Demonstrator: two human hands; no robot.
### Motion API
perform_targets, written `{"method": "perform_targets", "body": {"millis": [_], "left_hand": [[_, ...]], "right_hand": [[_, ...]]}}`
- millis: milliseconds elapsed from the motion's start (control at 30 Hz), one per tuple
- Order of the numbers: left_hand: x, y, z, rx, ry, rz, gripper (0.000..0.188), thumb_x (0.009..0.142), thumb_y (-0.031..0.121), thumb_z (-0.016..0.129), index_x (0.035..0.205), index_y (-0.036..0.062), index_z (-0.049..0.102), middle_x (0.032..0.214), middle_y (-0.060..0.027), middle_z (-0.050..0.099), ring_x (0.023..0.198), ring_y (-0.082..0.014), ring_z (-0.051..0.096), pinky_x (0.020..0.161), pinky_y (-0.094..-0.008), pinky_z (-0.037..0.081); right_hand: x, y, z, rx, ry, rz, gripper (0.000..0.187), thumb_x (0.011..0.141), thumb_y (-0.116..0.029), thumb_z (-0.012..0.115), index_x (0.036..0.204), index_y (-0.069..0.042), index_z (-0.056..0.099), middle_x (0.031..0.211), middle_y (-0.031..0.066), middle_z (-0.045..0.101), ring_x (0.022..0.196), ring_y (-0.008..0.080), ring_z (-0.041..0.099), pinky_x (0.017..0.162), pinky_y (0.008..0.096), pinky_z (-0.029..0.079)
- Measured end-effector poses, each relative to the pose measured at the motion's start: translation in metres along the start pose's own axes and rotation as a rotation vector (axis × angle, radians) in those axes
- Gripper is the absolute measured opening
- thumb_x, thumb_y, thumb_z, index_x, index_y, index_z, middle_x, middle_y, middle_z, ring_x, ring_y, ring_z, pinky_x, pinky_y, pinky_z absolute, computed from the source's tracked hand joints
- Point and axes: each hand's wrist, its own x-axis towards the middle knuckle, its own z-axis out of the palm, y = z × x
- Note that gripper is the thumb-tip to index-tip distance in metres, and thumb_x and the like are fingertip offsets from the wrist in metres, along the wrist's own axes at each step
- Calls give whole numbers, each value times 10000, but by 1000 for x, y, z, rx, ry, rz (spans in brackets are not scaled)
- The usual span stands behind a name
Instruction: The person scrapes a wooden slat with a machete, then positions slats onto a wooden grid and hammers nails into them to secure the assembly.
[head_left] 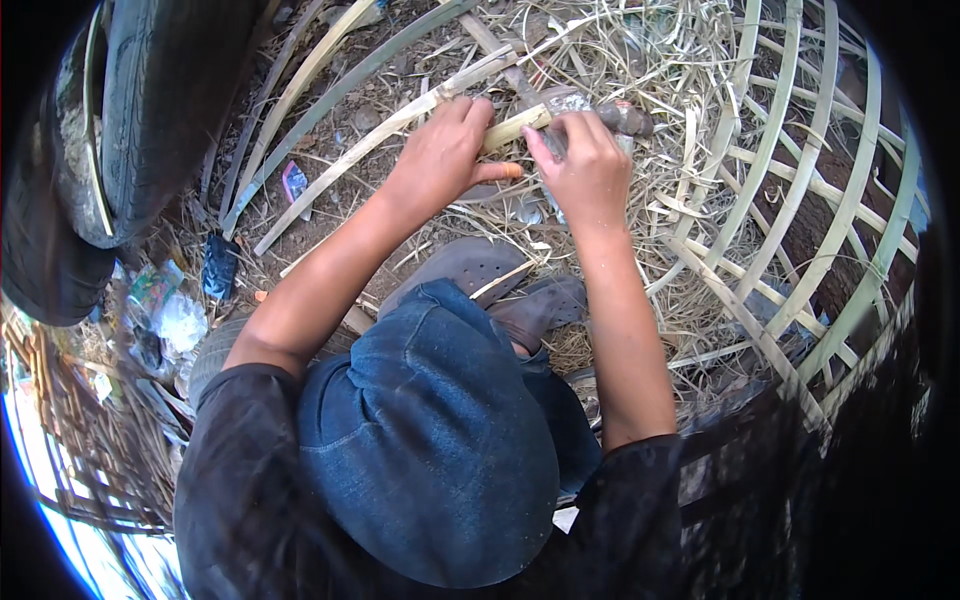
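Note:
My left hand point(452, 150) is closed round a short piece of split bamboo point(516, 128), fingers on its far side. Its thumb, with an orange wrap near the tip, points right below the piece. At the right end of the bamboo, my right hand point(588, 165) has its thumb and fingers bent together close to it; whether they grip it is hard to see. Just beyond the right hand lies a dark, blunt-ended tool point(630, 120), partly hidden by the fingers. A long pale bamboo strip point(385, 130) runs slantwise past my left hand.
An open-woven bamboo basket frame point(790, 190) stands at the right. Tyres point(165, 110) are at the upper left, with scattered litter point(178, 318) below them. Shavings point(670, 50) cover the ground. My shoes point(470, 268) and bent knee in blue jeans point(430, 430) are nearer.

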Motion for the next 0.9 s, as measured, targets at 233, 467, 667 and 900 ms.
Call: {"method": "perform_targets", "body": {"millis": [233,467,667,900], "left_hand": [[31,28,-17,-236,-224,-275,246,892,214,591,931,-27,620,682,-168,599,588,-269,598,571,-388,479],[41,9,-1,-549,-422,-469,320,963,267,494,906,-12,642,632,-19,565,535,-75,520,473,-250,409],[49,6,1,-641,-523,-531,352,955,309,535,775,19,621,556,-1,523,461,-62,483,418,-227,368],[57,6,0,-729,-593,-684,357,928,321,580,704,44,593,537,20,501,452,-49,472,400,-204,354]], "right_hand": [[-18,-2,7,156,103,177,358,722,-131,734,1061,-72,631,916,72,599,868,263,562,766,385,429],[-18,-1,9,208,100,182,376,713,-86,741,1080,-84,662,924,87,602,876,278,568,789,384,454],[-18,9,18,215,99,141,416,671,-94,757,1075,-100,660,883,64,560,856,259,552,760,380,430],[-16,15,16,290,90,154,358,651,-90,767,991,-65,656,909,76,579,866,272,557,784,381,438]]}}
